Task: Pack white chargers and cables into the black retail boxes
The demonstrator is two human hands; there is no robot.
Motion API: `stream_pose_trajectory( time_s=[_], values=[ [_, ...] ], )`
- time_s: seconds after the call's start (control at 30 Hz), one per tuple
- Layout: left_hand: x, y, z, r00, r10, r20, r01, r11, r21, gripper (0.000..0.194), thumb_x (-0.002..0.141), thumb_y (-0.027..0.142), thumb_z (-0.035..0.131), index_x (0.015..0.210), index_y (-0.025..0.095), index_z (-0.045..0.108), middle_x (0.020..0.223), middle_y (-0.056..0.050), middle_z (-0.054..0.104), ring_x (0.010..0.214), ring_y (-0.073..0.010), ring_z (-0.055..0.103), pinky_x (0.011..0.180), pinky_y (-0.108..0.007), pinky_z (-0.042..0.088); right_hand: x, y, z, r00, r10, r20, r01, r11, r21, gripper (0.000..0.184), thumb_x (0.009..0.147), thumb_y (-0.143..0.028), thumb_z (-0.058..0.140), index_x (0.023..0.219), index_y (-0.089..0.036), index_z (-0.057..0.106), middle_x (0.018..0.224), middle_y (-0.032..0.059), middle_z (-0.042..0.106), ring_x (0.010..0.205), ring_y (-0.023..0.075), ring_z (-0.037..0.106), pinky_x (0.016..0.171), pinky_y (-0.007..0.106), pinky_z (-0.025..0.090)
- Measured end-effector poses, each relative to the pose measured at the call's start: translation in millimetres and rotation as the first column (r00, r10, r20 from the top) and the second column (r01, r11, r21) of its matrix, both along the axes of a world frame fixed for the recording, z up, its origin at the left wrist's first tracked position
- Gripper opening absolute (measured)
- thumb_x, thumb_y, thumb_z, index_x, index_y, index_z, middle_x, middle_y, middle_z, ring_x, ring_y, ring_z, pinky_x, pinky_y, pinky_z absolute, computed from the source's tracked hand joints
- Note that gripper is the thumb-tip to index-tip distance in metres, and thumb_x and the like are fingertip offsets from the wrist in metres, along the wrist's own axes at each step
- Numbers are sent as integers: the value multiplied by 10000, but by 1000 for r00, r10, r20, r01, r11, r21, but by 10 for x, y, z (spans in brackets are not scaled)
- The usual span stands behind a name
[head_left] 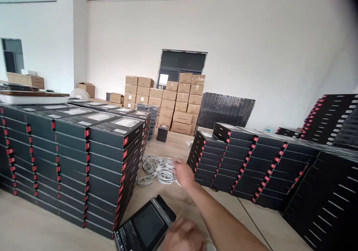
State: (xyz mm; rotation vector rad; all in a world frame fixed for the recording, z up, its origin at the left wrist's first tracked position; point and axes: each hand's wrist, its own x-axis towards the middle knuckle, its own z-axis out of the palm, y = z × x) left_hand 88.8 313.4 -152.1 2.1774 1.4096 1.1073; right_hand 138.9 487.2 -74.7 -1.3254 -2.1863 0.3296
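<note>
My right hand (pixel 183 173) reaches out to the coiled white cables (pixel 165 175) lying on the table. Its fingers are bent around the cable at the right side of the pile. Close to me, my left hand (pixel 184 236) is smeared by motion, and its fingers cannot be made out. Beside it lies a black box (pixel 148 223), tilted in view, with a flap raised at its far end and a dark panel on its face. Something whitish shows at the bottom edge by the left hand, too little to name.
Stacks of black boxes with red marks (pixel 103 169) stand on the left, and more black boxes (pixel 240 161) on the right. A small dark stack (pixel 162 133) sits farther back. Brown cartons (pixel 167 103) and a pile of black trays (pixel 226 109) stand by the wall.
</note>
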Motion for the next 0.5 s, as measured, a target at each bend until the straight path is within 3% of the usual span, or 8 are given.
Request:
stream_pose_trajectory(
  time_s=[0.07,0.13,0.2,0.27,0.33,0.4,0.5],
  values=[
    [-106,-95,145,973,97,209,-97,995,-10,214,746,245,523,917,240,650,956,-92,654,890,-249,610,805,-375,481,208,-251,40,995,-28,-93,26,999,-20,369,928,-433,477,807,-149,679,923,106,688,944,256,604,839,369,448],
    [-217,-184,282,893,195,406,-174,981,-90,355,826,296,455,1145,181,559,1086,-121,617,922,-235,600,849,-376,476,429,-619,15,982,-44,-183,33,997,-63,538,945,-545,333,815,-151,676,765,77,681,750,222,620,663,309,463],
    [-290,-247,385,816,225,532,-129,969,-212,440,879,404,425,1232,149,490,1166,-137,600,922,-227,601,872,-379,463,614,-1049,-79,945,-39,-325,-12,988,-152,625,920,-642,282,885,-156,673,697,47,659,626,186,590,537,260,419],
    [-303,-289,445,793,111,599,60,964,-258,415,889,496,424,1107,169,556,1058,-95,648,858,-209,604,841,-350,461,733,-1459,-200,803,-44,-594,-166,941,-294,569,843,-686,457,852,-159,672,634,18,614,551,152,529,494,237,363],
    [-267,-324,464,785,-19,619,203,952,-227,377,893,529,419,886,191,585,840,-29,644,759,-180,573,758,-299,454,792,-1777,-286,719,-69,-692,-230,915,-330,504,798,-654,576,731,-161,654,576,-10,556,500,119,453,476,229,317],
    [-213,-357,453,792,-58,607,221,955,-197,368,895,523,426,767,199,547,712,12,569,692,-155,513,680,-259,425,822,-1970,-303,707,-90,-701,-192,930,-314,465,794,-612,618,676,-163,640,570,-17,541,498,109,426,479,231,307],
    [-152,-394,420,807,-70,587,244,943,-224,351,888,505,467,723,198,506,656,41,484,638,-126,439,617,-230,387,877,-2060,-243,638,-123,-760,-123,958,-259,396,775,-574,664,781,-178,678,658,1,609,575,138,493,517,241,355]
  ],
)
